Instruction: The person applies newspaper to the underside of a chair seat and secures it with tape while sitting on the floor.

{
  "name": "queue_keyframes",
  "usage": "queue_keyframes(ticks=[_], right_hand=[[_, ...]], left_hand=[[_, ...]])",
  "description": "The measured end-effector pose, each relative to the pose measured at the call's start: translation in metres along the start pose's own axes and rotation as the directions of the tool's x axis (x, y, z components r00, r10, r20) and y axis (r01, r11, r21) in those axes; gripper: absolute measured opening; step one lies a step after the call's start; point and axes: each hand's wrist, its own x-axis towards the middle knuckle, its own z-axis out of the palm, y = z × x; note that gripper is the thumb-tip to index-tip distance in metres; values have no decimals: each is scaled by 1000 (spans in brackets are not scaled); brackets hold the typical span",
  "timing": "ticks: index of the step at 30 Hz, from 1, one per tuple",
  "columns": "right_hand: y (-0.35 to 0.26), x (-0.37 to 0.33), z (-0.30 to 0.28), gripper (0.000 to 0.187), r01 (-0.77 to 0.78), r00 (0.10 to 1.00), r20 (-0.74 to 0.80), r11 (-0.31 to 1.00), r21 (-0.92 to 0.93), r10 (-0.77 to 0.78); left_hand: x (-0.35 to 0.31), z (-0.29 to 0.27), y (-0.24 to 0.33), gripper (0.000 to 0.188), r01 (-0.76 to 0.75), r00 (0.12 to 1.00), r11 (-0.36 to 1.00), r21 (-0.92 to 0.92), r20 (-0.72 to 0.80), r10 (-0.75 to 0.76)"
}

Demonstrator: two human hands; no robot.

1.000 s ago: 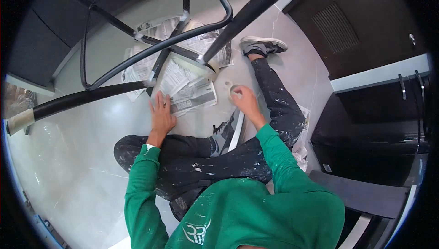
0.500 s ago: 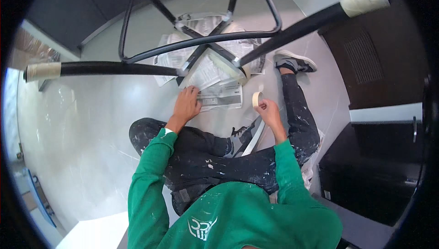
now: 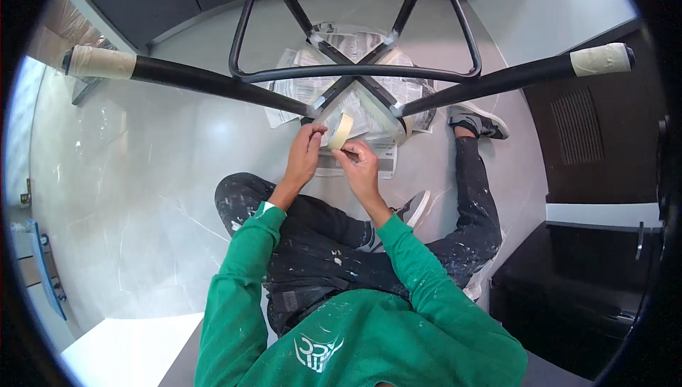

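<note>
An upturned stool with black metal legs (image 3: 199,87) and a foot-rest ring (image 3: 355,73) stands in front of me. Newspaper (image 3: 288,89) is spread around its seat, and a sheet (image 3: 388,158) reaches toward me. My right hand (image 3: 361,167) pinches a roll of cream masking tape (image 3: 342,131) above the near edge of the paper. Close to its left, my left hand (image 3: 305,153) is at the seat's near left corner, fingers drawn together. Whatever they grip there is hidden.
Cream tape wraps the two near leg ends (image 3: 104,62). Dark cabinets (image 3: 575,295) stand at the right, and a dark panel runs along the back. A white surface (image 3: 131,348) is at lower left. My legs (image 3: 465,195) are on the floor around the work.
My right hand has brought the tape roll left and forward, up beside my left hand. The left hand has shifted from the paper's near edge toward the seat corner. The view has shifted slightly.
</note>
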Motion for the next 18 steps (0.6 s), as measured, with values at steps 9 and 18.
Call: queue_keyframes(ticks=[9, 18], right_hand=[[11, 13, 16, 24, 127, 991, 54, 991, -51, -124], [0, 115, -15, 40, -430, 854, 347, 901, 55, 387]], left_hand=[[-11, -14, 41, 24, -5, 997, 998, -66, 81, 10], [-3, -49, 51, 22, -63, 970, 995, 82, 238, 42]])
